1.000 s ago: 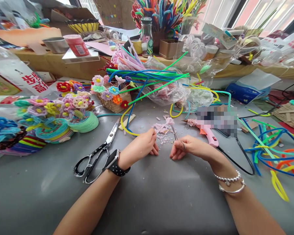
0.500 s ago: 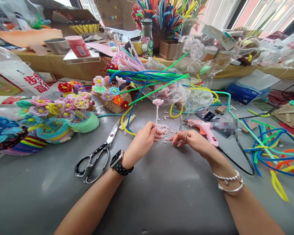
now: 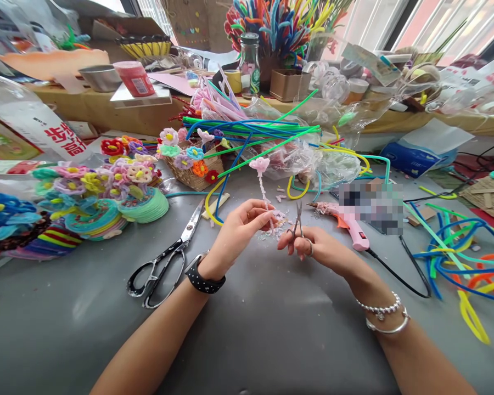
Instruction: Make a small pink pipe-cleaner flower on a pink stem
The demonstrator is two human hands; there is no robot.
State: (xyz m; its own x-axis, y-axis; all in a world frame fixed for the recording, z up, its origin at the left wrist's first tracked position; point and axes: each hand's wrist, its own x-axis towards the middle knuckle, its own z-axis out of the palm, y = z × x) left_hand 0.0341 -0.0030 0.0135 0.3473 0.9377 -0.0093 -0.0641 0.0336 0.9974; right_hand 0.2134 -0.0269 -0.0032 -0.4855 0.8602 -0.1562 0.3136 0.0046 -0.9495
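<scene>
My left hand (image 3: 241, 227) pinches the thin stem of a small pink pipe-cleaner flower (image 3: 259, 164), which stands upright above the grey table (image 3: 247, 329). My right hand (image 3: 313, 249) holds small silver scissors (image 3: 298, 216) with fingers through the loops, blades pointing up beside the stem. Pink fluff trimmings (image 3: 278, 222) lie on the table between the two hands.
Large black-handled scissors (image 3: 164, 258) lie left of my left wrist. A pink glue gun (image 3: 348, 222) with a black cord lies to the right. A wicker basket of flowers (image 3: 193, 164), finished flower pieces (image 3: 90, 192), loose pipe cleaners (image 3: 456, 258) and a cluttered shelf surround the work area.
My left hand lifted the pink flower from lying on the table to upright and raised it. My right hand turned the small scissors upward toward the stem.
</scene>
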